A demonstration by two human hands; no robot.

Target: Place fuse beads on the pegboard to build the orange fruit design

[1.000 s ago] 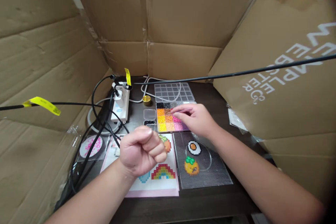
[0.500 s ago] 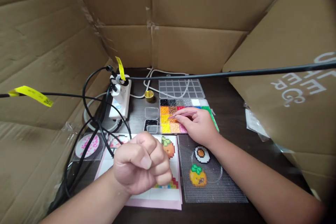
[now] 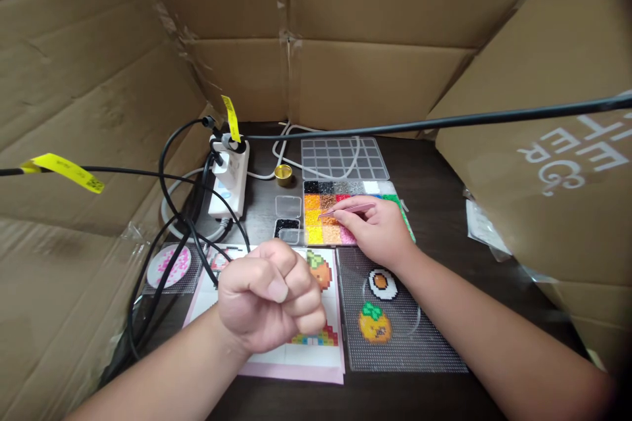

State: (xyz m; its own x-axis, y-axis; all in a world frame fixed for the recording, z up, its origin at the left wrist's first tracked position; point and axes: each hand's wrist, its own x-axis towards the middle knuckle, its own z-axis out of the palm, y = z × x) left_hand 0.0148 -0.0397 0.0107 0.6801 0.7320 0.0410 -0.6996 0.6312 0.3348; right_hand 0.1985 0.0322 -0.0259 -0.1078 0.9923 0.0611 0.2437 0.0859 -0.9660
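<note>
My right hand grips pink tweezers, their tips at the yellow and orange compartments of the bead box. My left hand is a closed fist raised over the printed pattern sheet; whether anything is inside it is hidden. To the right of the sheet lies a clear pegboard. On it sit a bead fried egg with a black outline and an orange bead fruit with green leaves. A small clear box of black beads stands left of the bead box.
A white power strip with black cables stands at the left. A black cable crosses in front at height. A gold cup, the box's open lid and a dish of pink beads lie around. Cardboard walls enclose the table.
The view has shifted slightly, so the scene sits a little higher and further right. The right hand keeps the tweezers at the bead box; the left fist stays closed.
</note>
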